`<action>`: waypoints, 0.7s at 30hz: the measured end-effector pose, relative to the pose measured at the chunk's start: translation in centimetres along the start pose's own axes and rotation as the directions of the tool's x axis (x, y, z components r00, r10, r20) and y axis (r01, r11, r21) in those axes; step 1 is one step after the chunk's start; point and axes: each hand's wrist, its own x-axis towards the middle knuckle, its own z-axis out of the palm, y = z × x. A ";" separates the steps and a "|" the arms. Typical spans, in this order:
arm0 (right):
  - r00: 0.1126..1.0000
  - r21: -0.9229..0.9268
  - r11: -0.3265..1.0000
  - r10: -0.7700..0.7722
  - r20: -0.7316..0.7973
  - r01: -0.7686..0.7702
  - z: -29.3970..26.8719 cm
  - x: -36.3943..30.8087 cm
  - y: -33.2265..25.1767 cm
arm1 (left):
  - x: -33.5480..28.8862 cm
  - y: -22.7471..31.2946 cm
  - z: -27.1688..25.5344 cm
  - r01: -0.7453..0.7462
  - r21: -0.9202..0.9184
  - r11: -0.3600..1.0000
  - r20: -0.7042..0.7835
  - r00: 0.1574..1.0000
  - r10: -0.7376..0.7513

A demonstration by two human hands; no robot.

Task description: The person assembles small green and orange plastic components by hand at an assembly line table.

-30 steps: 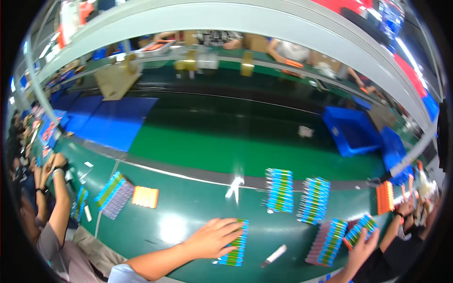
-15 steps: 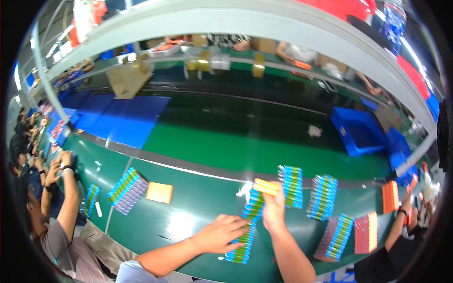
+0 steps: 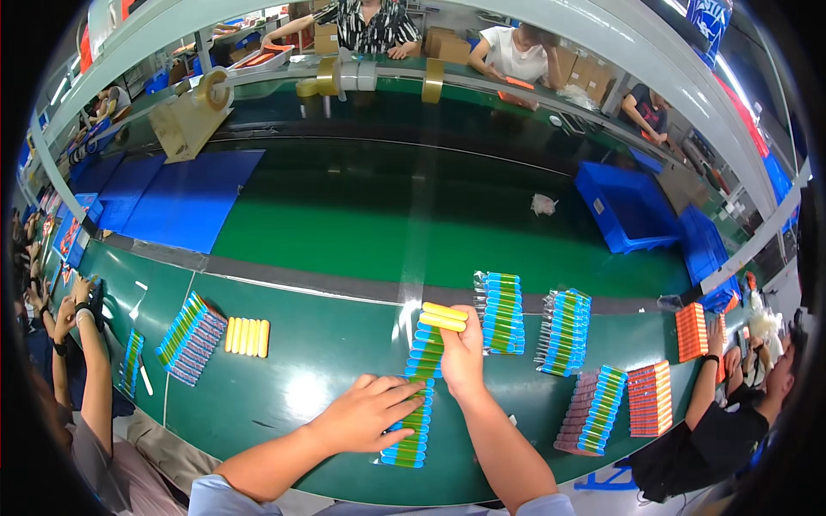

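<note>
The left hand (image 3: 366, 415) lies flat, fingers spread, on the strip (image 3: 418, 391) of green-blue tubes running away from the person, while the right hand (image 3: 461, 354), just beyond, pinches two yellow tubes (image 3: 444, 316) crosswise over its far end.

Two yellow tubes (image 3: 444, 316) in hand; six yellow tubes (image 3: 247, 336) apart; two blue bins (image 3: 626, 206).

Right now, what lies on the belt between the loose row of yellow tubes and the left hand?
Head view: bare green belt only between the yellow tubes and the left hand.
</note>
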 end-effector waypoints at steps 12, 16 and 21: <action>0.989 -0.114 0.982 -0.147 0.018 0.148 0.3 -0.8 0.9 | 0.3 0.1 -0.3 0.020 0.019 1.000 -0.029 0.999 -0.019; 0.958 -0.091 0.996 0.015 0.287 0.012 -0.8 -0.8 -2.0 | -0.5 -0.5 0.1 0.010 -0.014 1.000 -0.030 0.999 -0.010; 0.891 -0.392 0.915 0.100 0.442 0.092 -1.9 0.5 -7.5 | -0.7 -0.5 0.7 -0.021 -0.072 0.997 -0.054 0.998 0.017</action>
